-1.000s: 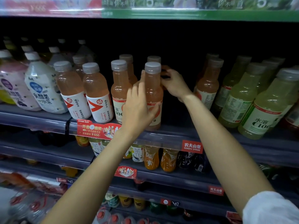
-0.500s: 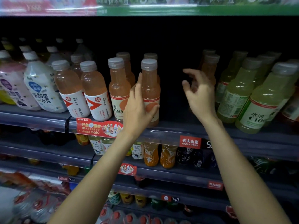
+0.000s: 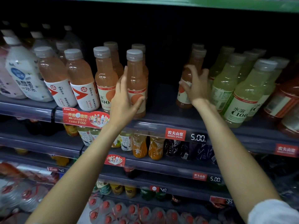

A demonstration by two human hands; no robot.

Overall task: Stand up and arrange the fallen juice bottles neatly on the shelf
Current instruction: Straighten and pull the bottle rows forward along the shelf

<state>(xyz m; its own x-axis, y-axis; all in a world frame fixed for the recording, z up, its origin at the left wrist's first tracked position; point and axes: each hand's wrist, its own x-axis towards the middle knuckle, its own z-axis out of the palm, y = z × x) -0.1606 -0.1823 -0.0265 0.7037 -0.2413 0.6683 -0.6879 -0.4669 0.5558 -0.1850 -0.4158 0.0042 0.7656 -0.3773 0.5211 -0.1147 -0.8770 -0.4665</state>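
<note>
We're steadying the front orange bottle [image 3: 135, 83] with left hand [image 3: 124, 101], right hand [image 3: 196, 88] having shifted over, now closing fingers round the lone orange bottle [image 3: 186, 88] to regroup it

A dark shop shelving unit is filling the frame — its back panel [image 3: 161, 29] is lying in deep shadow. A green strip [image 3: 210, 4] is running along the top edge. Grey shelf rails [image 3: 25, 109] are stepping down toward the bottom, carrying red price tags [image 3: 175, 134] at centre right — lighting is staying dim.
</note>
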